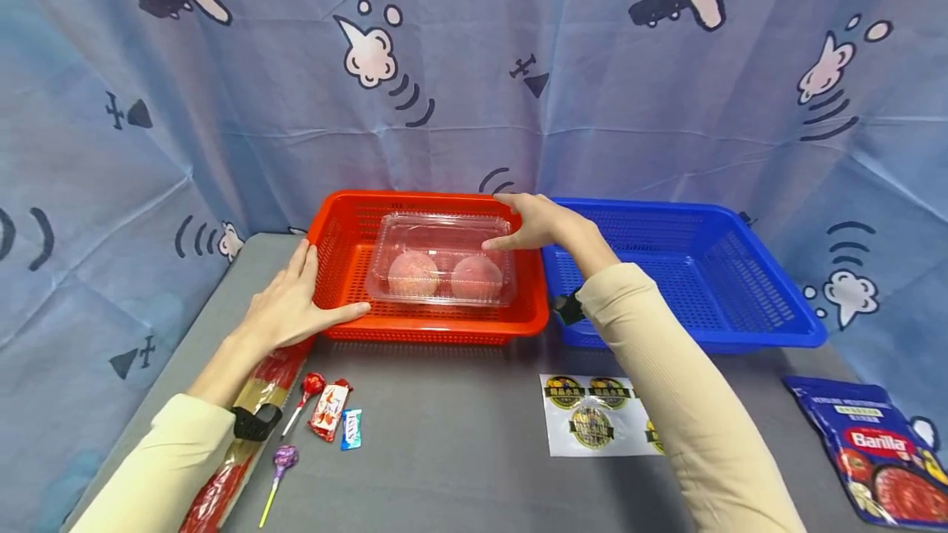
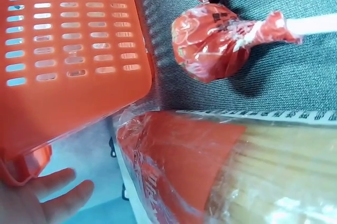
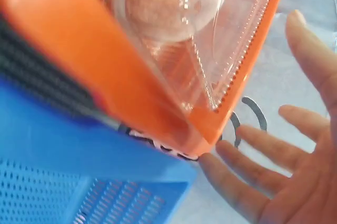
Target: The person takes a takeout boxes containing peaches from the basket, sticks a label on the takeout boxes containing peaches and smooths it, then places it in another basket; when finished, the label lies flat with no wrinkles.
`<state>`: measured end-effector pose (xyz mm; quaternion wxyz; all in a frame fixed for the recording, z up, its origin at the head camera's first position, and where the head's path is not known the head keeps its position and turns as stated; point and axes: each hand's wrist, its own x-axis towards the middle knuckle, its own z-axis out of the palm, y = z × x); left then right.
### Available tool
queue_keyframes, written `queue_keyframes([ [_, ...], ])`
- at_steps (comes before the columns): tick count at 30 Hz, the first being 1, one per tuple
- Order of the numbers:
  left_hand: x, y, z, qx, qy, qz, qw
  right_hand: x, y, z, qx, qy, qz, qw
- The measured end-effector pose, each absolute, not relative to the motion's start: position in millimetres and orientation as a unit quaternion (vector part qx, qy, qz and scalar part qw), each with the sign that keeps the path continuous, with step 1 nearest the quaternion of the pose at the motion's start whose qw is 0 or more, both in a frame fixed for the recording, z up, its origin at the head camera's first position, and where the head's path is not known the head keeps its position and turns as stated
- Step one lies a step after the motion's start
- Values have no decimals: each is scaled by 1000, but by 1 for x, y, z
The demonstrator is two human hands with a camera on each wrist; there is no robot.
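Before the blue curtain [image 1: 459,122], a clear box [image 1: 443,260] lies crosswise mid-frame in the red basket [image 1: 437,325], nearer the right hand [image 1: 544,224] than the left hand [image 1: 287,303]; both spread, apparently gripping nothing.

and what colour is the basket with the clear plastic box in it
Bright red; the basket shows best in the head view.

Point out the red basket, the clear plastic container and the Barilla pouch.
Red basket [image 1: 437,324]: head view, front rim.
Clear plastic container [image 1: 446,232]: head view, clear top.
Barilla pouch [image 1: 880,442]: head view, printed logo.
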<state>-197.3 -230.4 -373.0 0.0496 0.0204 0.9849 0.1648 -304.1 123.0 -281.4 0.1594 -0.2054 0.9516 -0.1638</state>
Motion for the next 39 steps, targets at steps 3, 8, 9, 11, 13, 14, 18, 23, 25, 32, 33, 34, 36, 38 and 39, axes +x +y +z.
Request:
queue_keyframes([
  [3, -198, -230, -374, 20, 985, 165, 48, -306, 120, -285, -186, 955, -149, 179],
  [8, -199, -231, -374, 22, 985, 163, 50, -304, 113, -289, -151, 962, -91, 208],
  [9, -199, -231, -375, 23, 985, 162, 51, -303, 112, -289, -143, 963, -78, 214],
  [11, -199, -231, -374, 25, 985, 162, 51, -302, 110, -289, -125, 965, -56, 225],
  [13, -199, -231, -374, 25, 985, 160, 51, -300, 109, -289, -109, 966, -37, 232],
  [14, -199, -231, -375, 25, 985, 160, 51, -300, 109, -289, -98, 967, -30, 233],
  [18, -200, -230, -375, 23, 985, 161, 50, -300, 108, -291, -80, 971, -36, 224],
  [23, -200, -231, -375, 23, 985, 163, 46, -303, 101, -294, -122, 964, -71, 227],
  [25, -200, -231, -375, 23, 985, 163, 44, -303, 98, -295, -134, 960, -80, 233],
  [32, -200, -231, -375, 24, 985, 166, 43, -301, 88, -299, -114, 956, -89, 254],
  [33, -200, -231, -375, 24, 985, 167, 43, -301, 87, -300, -111, 956, -87, 258],
  [34, -200, -231, -375, 24, 985, 168, 44, -301, 86, -300, -114, 955, -82, 260],
  [36, -201, -232, -376, 24, 984, 169, 45, -300, 83, -302, -119, 955, -77, 261],
  [38, -201, -232, -376, 24, 984, 171, 46, -301, 80, -303, -130, 955, -70, 256],
  [39, -201, -232, -376, 23, 984, 171, 46, -301, 78, -303, -136, 955, -72, 255],
])
